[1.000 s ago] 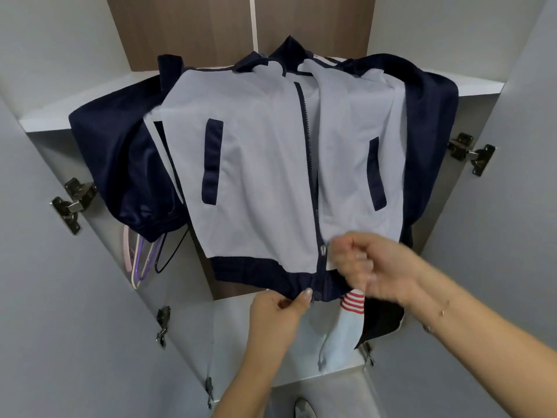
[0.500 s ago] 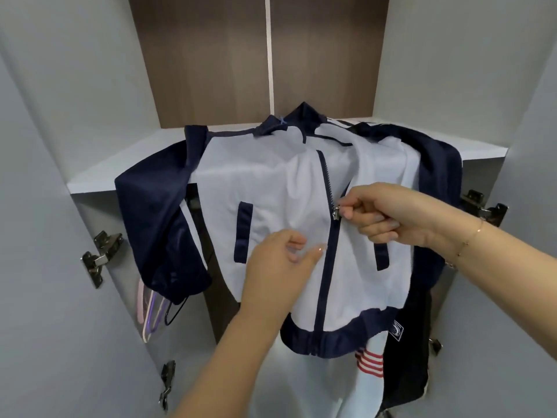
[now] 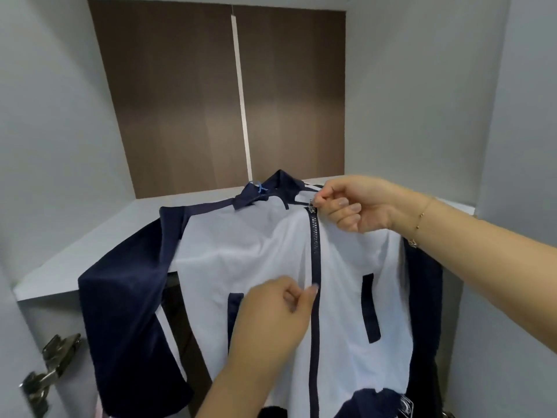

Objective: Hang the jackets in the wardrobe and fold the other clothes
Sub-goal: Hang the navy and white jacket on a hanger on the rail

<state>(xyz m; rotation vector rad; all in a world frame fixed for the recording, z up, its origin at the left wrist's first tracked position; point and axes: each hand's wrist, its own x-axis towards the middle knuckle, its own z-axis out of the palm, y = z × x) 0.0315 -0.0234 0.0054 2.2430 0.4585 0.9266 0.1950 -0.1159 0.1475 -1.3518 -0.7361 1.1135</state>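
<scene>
Jacket (image 3: 256, 254): hangs below my right hand (image 3: 358, 205), under my left (image 3: 271, 315).
Right: I pinch the zipper pull (image 3: 311, 203).
Left: I pinch fabric beside the zip.

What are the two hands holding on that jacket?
The right hand pinches the small metal zipper pull at the top of the white and navy zip-up jacket, near the collar. The left hand pinches the white front fabric beside the closed zipper.

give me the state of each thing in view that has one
jacket: hanging in the wardrobe, front closed
zipper: zipped up near the collar
right hand: pinching the zipper pull
left hand: pinching the front fabric beside the zipper
wardrobe door: open
</scene>
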